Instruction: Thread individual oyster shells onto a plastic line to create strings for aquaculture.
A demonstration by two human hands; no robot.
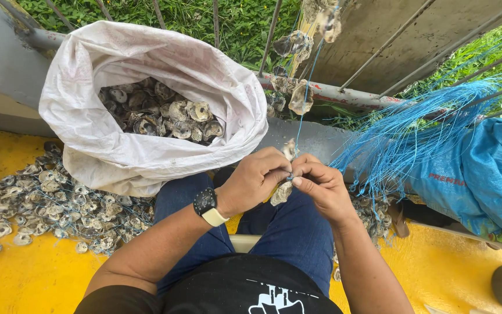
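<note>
My left hand point(255, 179), with a black watch on its wrist, and my right hand point(321, 185) meet above my knees. Together they pinch a thin blue string point(303, 110) and a grey oyster shell point(282, 192) hanging between the fingertips. Another shell point(289, 149) sticks up just behind my left fingers. The string runs upward, threaded with several shells point(299, 99), to the metal railing point(344, 93).
A white sack point(106, 64) of shells stands open at the left. Loose shells point(47, 197) lie heaped on the yellow floor point(24, 279). A bundle of blue strings point(413, 134) hangs from the railing above a blue bag point(483, 174) at the right.
</note>
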